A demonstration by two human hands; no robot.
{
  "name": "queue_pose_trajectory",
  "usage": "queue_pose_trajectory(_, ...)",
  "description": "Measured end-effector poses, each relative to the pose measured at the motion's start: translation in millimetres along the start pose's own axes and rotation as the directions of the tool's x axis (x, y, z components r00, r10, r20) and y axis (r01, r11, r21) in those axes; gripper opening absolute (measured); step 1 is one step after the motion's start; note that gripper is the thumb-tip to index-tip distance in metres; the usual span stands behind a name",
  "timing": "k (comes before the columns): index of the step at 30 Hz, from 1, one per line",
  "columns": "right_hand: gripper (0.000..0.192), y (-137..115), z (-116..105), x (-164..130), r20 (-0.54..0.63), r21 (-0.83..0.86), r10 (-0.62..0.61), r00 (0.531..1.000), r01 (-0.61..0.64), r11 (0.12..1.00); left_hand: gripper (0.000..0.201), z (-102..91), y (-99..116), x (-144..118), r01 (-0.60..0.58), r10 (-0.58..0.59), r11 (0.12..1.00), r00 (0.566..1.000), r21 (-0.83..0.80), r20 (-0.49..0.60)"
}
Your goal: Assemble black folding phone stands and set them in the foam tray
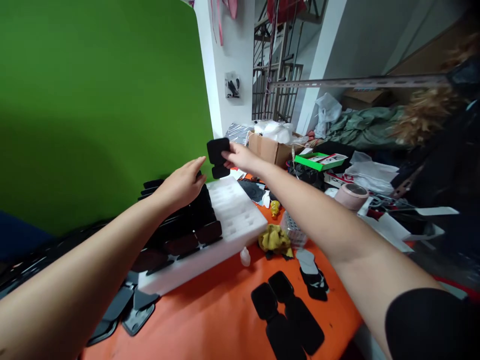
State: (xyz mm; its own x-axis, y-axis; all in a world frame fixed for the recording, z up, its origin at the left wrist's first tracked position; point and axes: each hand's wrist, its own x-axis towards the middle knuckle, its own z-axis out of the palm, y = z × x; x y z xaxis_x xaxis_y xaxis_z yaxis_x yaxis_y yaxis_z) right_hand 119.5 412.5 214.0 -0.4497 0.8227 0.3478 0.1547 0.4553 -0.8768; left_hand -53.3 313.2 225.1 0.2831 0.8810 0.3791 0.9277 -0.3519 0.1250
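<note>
My right hand (239,156) grips a flat black two-part piece (218,151) by its edge, with a larger rounded section above a smaller one. It is raised over the far end of a white foam block (240,205) with rows of holes. My left hand (185,181) is open, fingers stretched toward that piece but apart from it. Below the left hand, several glossy black panels (198,212) stand in rows on the foam block, partly hidden by my forearm. Two flat black pieces of similar two-part shape (287,315) lie side by side on the orange table (210,310).
A small white bottle (245,257), a yellow cloth (275,240) and grey and black flat parts (311,272) lie right of the foam. Black plastic parts (138,310) are at left. Behind are a cardboard box (266,148), green tray (318,161) and pink cylinder (351,196).
</note>
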Motion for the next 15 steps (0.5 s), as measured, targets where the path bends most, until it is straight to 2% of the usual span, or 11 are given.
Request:
queue_pose_trajectory(3,0.016,38,20,24,0.033,0.008,0.093,0.995,-0.093,0.996,0.059,17.0,-20,24,0.027,-0.030,0.997,0.998,0.068,0.047)
queue_pose_trajectory(6,0.017,69,37,42,0.056,0.000,0.121,0.991,-0.121,0.993,0.068,27.9,-29,47,0.026,-0.037,0.987,0.997,0.158,0.065)
queue_pose_trajectory(12,0.019,118,55,60,0.133,-0.044,0.188,0.973,-0.184,0.982,0.053,54.4,-36,66,0.003,-0.068,0.948,0.979,0.318,0.194)
queue_pose_trajectory(15,0.017,135,62,60,0.144,-0.106,0.229,0.963,-0.215,0.971,0.051,68.5,-39,71,0.020,-0.140,0.930,0.943,0.367,0.303)
